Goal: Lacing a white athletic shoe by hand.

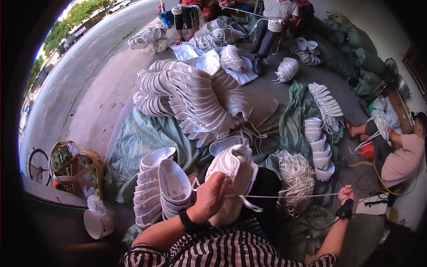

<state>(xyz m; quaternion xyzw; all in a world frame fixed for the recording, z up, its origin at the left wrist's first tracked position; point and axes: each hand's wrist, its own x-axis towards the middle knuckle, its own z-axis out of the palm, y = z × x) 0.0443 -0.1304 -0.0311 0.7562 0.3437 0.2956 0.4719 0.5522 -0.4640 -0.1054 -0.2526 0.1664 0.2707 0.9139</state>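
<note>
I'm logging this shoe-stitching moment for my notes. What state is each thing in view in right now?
Left hand: closed on the white shoe upper.
White shoe upper: held upright over the lap.
Right hand: fist closed on the thread, arm stretched out sideways.
Thread: pulled taut between shoe and right hand.
Stacked soles: nested in leaning rows.
Cord bundle: loose, tangled heap.
White bucket: tipped on its side.

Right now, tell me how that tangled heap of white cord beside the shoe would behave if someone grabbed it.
The heap of white cord looks floppy: its strands loop and sag loosely. It is probably light for its bulk, being mostly air between strands. It may snag or come up in a clump, since one strand runs taut between the left hand and right hand.
</note>
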